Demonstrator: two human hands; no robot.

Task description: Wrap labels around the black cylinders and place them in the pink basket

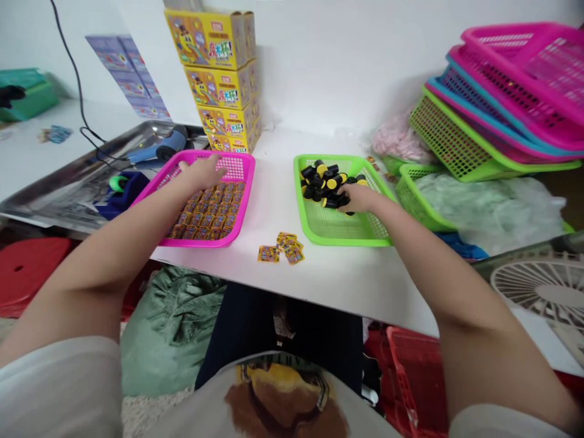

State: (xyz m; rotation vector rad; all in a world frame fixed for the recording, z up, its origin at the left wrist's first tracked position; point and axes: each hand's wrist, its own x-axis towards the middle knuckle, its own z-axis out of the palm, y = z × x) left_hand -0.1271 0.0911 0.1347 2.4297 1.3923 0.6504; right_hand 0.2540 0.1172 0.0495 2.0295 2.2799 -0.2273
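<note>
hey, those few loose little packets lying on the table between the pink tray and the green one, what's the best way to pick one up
The loose packets lie flat and partly overlapped on the white table. Come straight down from above and pinch one by a free edge, best the separate packet on the left side of the group. Its thin, flat shape offers no sides to hold, so lifting an edge probably works best.

Bright even light, warped edges

- A white table [278,201] stands against a plain white wall [347,55].
- Yellow boxes [219,79] are stacked tall by the wall.
- Pink, blue and green baskets [502,103] lean in a pile on the right.
- A big metal tray [55,188] sits on the left.
- A white fan [542,292] is low on the right.
- A red stool [27,267] stands below on the left.
- The light is bright and even.
</note>
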